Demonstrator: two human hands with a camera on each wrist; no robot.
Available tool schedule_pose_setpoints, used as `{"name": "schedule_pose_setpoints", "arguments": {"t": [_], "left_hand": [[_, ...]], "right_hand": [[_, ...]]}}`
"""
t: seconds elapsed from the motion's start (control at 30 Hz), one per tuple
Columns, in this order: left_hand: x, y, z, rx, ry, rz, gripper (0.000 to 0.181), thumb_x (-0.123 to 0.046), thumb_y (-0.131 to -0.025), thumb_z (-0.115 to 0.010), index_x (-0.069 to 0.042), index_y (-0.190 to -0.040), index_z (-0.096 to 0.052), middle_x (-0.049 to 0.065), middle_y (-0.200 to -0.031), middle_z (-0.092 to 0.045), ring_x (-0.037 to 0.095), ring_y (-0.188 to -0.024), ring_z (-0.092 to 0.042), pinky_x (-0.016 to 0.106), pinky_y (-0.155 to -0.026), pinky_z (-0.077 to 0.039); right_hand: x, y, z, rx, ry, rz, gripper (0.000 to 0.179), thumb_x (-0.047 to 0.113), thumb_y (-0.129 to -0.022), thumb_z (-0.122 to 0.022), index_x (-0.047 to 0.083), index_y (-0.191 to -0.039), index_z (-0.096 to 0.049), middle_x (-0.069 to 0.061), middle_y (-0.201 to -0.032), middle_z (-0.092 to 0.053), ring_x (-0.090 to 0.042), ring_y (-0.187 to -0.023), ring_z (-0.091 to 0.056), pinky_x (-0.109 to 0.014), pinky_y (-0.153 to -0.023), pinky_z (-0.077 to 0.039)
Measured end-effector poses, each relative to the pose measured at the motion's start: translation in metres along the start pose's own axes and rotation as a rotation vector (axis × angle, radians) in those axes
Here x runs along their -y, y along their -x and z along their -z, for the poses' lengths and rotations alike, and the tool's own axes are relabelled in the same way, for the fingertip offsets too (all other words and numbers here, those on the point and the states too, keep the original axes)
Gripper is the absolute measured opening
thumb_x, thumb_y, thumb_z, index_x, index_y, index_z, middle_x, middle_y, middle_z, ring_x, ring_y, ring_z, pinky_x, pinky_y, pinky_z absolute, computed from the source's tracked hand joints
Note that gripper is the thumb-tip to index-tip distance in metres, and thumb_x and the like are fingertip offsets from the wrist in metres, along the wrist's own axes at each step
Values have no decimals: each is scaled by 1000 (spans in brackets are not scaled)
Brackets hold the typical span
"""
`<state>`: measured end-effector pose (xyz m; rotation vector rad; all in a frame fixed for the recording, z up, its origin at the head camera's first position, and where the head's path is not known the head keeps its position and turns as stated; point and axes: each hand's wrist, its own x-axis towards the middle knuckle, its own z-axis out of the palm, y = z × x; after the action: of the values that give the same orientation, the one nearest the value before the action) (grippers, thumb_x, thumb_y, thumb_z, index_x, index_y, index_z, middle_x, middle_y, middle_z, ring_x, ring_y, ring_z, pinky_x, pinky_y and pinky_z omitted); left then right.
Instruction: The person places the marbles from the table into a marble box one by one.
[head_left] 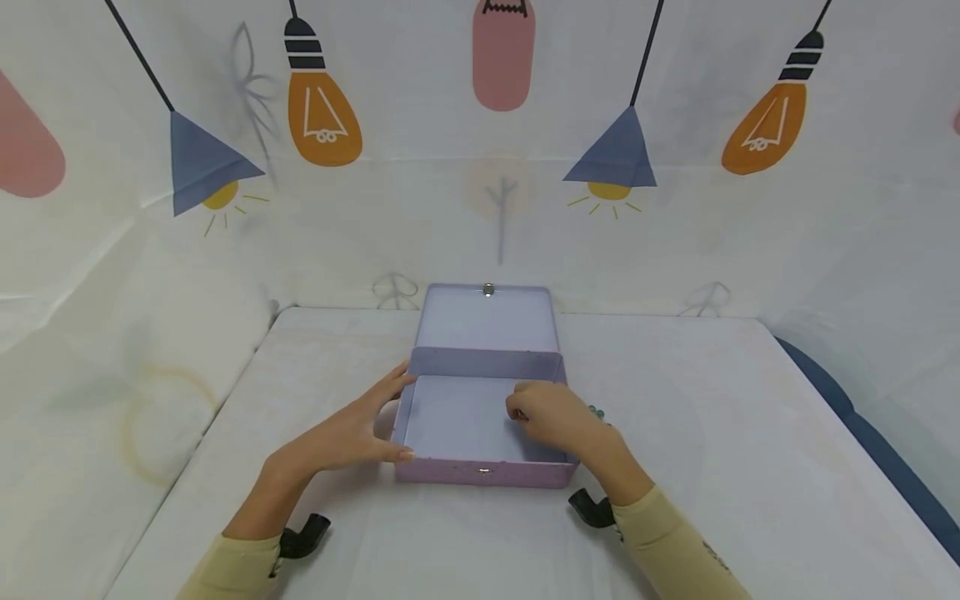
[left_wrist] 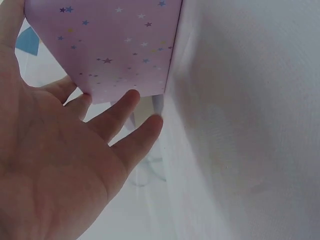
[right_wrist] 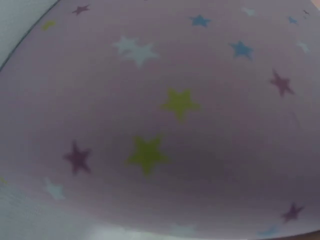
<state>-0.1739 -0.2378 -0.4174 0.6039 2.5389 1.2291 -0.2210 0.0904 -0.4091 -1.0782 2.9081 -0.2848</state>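
A lilac metal box stands on the table, its hinged lid raised at the back. Coloured stars cover its outer side. My left hand spans the box's left side, thumb at the front left corner and forefinger near the back of the rim. In the left wrist view, two of its fingers stretch out straight beside the wall. Over the right part of the open box is my right hand, fingers curled in; nothing shows between them. The right wrist view is filled by the starred box wall.
The table is covered in white, with a white printed curtain behind it. Small green beads show beside the right wrist. A black curved piece sits at each sleeve cuff. Dark blue cloth lies past the right table edge.
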Motion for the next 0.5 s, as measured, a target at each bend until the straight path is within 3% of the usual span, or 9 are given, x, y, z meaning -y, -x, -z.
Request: {"name": "schedule_pose_setpoints", "arguments": {"t": [0.23,0.33,0.5], "left_hand": [[0,-2,-1,49,142,6,102,-28,-83,-81,-33,-158,-13,-14,-168,8,39,-151,-24,56,-110,-42],[0,-1,-2,51,157,5,101,-27,-83,-81,-39,-157,-13,-15,-167,10,40,-151,-24,56,-110,-41],[2,0,-4,48,148,3,106,-30,-84,-80,-36,-160,-6,-13,-167,11,45,-150,-24,64,-112,-34]], "right_hand": [[1,2,-3,-10,75,4,13,6,-87,-70,18,-84,-73,9,-78,-65,-5,-67,-51,-25,-66,-50],[1,2,-3,-10,96,17,13,6,-87,-70,18,-83,-73,9,-78,-65,-5,-65,-50,-25,-64,-49],[1,2,-4,-1,111,31,14,6,-87,-69,19,-81,-72,10,-77,-64,-4,-64,-49,-24,-62,-47]]}}
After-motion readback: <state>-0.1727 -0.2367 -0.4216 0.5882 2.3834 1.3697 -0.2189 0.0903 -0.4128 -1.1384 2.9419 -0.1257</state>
